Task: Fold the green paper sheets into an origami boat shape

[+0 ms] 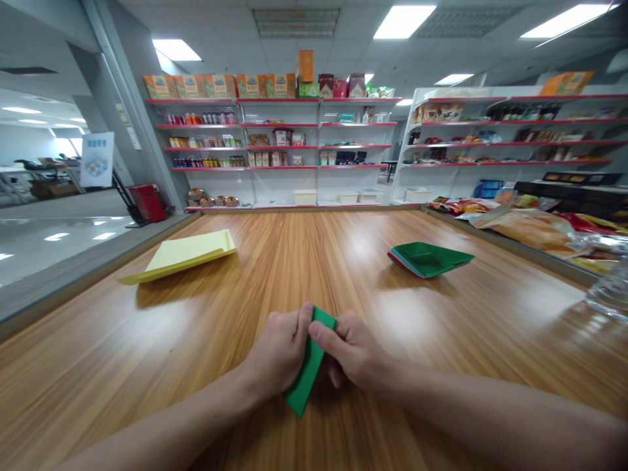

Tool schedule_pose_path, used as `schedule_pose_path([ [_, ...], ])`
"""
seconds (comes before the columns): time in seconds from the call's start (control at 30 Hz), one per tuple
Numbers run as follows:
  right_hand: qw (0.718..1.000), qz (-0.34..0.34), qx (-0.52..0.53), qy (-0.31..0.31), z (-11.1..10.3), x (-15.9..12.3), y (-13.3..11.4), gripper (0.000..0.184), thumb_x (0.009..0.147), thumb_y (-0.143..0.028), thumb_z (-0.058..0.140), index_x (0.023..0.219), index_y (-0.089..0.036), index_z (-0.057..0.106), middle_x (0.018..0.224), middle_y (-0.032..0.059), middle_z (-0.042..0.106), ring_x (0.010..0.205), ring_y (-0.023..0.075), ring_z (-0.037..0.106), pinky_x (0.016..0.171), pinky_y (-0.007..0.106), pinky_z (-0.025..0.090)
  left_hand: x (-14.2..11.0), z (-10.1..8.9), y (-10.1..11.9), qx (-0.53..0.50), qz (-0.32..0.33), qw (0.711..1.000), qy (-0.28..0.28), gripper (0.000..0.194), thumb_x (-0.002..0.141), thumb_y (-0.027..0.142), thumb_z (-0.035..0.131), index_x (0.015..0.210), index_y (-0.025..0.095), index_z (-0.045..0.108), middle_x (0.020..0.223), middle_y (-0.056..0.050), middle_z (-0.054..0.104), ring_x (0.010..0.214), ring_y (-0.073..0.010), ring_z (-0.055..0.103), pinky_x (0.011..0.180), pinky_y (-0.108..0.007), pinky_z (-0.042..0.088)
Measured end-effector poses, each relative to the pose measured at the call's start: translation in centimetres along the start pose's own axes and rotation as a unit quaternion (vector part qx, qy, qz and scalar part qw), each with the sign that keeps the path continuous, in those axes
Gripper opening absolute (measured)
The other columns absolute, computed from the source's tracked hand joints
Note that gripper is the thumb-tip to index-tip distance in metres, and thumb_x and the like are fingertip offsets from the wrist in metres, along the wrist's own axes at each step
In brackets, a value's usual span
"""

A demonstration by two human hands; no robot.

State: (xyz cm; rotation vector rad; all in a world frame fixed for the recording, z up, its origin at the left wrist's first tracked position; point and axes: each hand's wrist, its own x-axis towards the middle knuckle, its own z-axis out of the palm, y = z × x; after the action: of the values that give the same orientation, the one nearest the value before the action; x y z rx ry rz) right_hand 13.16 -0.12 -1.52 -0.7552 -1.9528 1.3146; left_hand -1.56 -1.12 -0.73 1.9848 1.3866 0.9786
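Observation:
A folded strip of green paper (307,386) is held slantwise above the near part of the wooden table (275,261). My left hand (282,350) grips its left edge, with the thumb near the top. From the right, my right hand (356,350) pinches the strip, its thumb lying across the front. The right fingers behind the paper are partly hidden. Further off to the right lies a small stack of folded paper (429,260), green on top with red and blue edges showing. Pale yellow sheets (189,255) with a bent edge lie on the left.
Bagged snacks (530,229) are heaped past the table's raised right edge. A clear plastic item (611,291) sits at the far right. Stocked shelves (279,147) stand behind the table, and a red box (148,201) is on the floor at left.

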Motion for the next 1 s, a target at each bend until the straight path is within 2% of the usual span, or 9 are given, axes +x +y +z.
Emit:
schedule_pose_path([
  [0.07,0.998,0.019,0.010,0.056,-0.2,0.3,0.3,0.064,0.087,-0.060,0.038,0.041,-0.016,0.042,0.030,-0.0024,0.039,0.027,0.0045,0.035,0.028,0.015,0.021,0.1,0.0,-0.1,0.029,0.010,0.999,0.017,0.045,0.093,0.038,0.028,0.054,0.019,0.042,0.049,0.002,0.042,0.045,-0.0105,0.039,0.047,-0.024,0.028],
  [0.17,0.998,0.029,0.050,0.014,-0.6,0.3,0.4,0.066,0.086,-0.062,0.038,0.038,-0.016,0.042,0.028,-0.0018,0.039,0.024,0.0046,0.034,0.027,0.016,0.020,0.1,-0.1,0.0,0.013,-0.003,1.000,0.004,0.048,0.092,0.040,0.027,0.053,0.018,0.042,0.049,0.002,0.044,0.046,-0.0110,0.041,0.047,-0.024,0.029],
  [0.3,0.988,0.034,0.147,-0.035,-0.7,0.0,0.0,0.065,0.086,-0.060,0.039,0.040,-0.015,0.047,0.029,0.0009,0.046,0.023,0.0049,0.034,0.027,0.017,0.022,0.0,-0.2,0.5,-0.091,-0.025,0.994,-0.052,0.054,0.092,0.048,0.026,0.052,0.017,0.046,0.048,0.000,0.048,0.047,-0.0118,0.046,0.049,-0.023,0.035],
  [0.43,0.982,0.056,0.179,-0.024,-0.3,0.1,-0.3,0.065,0.084,-0.062,0.041,0.040,-0.015,0.047,0.030,0.0014,0.048,0.023,0.0052,0.034,0.026,0.017,0.020,0.0,-0.3,0.6,-0.115,-0.036,0.992,-0.043,0.057,0.091,0.052,0.026,0.052,0.017,0.048,0.046,0.000,0.052,0.044,-0.0121,0.047,0.047,-0.024,0.037],
  [0.6,0.984,0.068,0.162,0.039,-0.1,0.5,-0.1,0.067,0.080,-0.068,0.042,0.040,-0.014,0.050,0.027,-0.0004,0.043,0.023,0.0058,0.036,0.027,0.018,0.018,0.2,-0.3,0.2,-0.083,-0.018,0.995,-0.052,0.058,0.093,0.049,0.026,0.054,0.016,0.055,0.051,-0.002,0.060,0.050,-0.0136,0.055,0.054,-0.023,0.042],
  [0.7,0.976,0.085,0.201,0.026,-0.1,0.7,0.0,0.067,0.080,-0.067,0.042,0.043,-0.012,0.054,0.025,-0.0009,0.041,0.022,0.0062,0.034,0.028,0.019,0.021,0.4,-0.4,0.2,-0.124,0.002,0.990,-0.069,0.058,0.094,0.046,0.025,0.054,0.017,0.056,0.052,-0.001,0.060,0.052,-0.0132,0.057,0.060,-0.023,0.044],
  [0.8,0.963,0.097,0.252,0.011,-0.3,0.9,0.3,0.065,0.083,-0.063,0.038,0.044,-0.013,0.054,0.024,-0.0028,0.038,0.021,0.0059,0.031,0.031,0.019,0.026,0.5,-0.2,0.3,-0.167,-0.009,0.984,-0.067,0.059,0.093,0.047,0.025,0.052,0.017,0.054,0.050,-0.001,0.058,0.050,-0.0130,0.055,0.058,-0.023,0.044],
  [0.87,0.970,0.087,0.224,0.022,-0.5,0.9,0.5,0.064,0.084,-0.063,0.038,0.044,-0.014,0.051,0.026,-0.0032,0.038,0.023,0.0057,0.032,0.031,0.019,0.024,0.6,0.1,0.1,-0.163,-0.033,0.985,-0.039,0.056,0.092,0.049,0.027,0.054,0.016,0.052,0.050,0.000,0.055,0.049,-0.0127,0.052,0.053,-0.023,0.042],
  [1.0,0.995,0.072,0.070,0.023,-1.1,1.3,1.2,0.061,0.081,-0.062,0.046,0.042,-0.015,0.047,0.031,-0.0022,0.042,0.028,0.0054,0.035,0.030,0.018,0.020,0.9,0.3,-0.8,-0.116,-0.071,0.990,0.042,0.049,0.089,0.052,0.034,0.057,0.017,0.046,0.052,0.002,0.048,0.049,-0.0114,0.047,0.047,-0.023,0.036],
])
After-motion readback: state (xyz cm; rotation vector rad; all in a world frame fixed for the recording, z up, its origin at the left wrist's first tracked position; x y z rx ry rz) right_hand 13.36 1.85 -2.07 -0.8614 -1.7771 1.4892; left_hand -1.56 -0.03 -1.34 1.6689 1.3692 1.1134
